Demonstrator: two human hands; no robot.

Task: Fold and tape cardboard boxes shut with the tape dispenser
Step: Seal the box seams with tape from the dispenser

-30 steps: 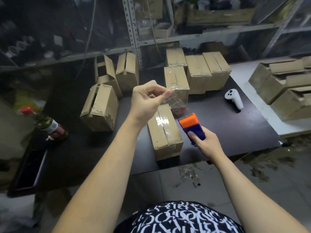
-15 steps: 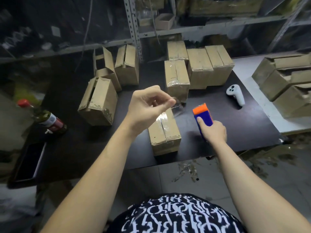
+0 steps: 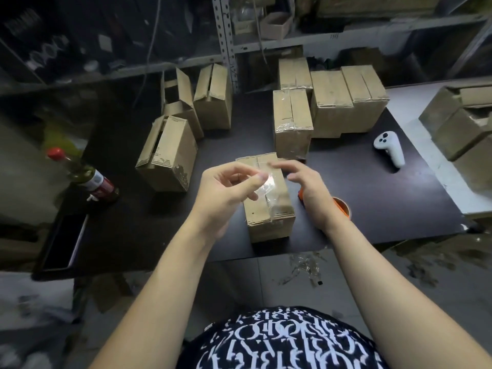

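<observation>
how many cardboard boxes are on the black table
8 on the black table: front box centre; open box, upright box and near-left box at left; taped box, rear box, middle box, right box behind. Others may be hidden.

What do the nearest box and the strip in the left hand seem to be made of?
The nearest box: brown corrugated cardboard, matte, likely; ribbed edges show. The strip pinched by the left hand: thin clear plastic tape, probably; glossy, see-through, catching light.
</observation>
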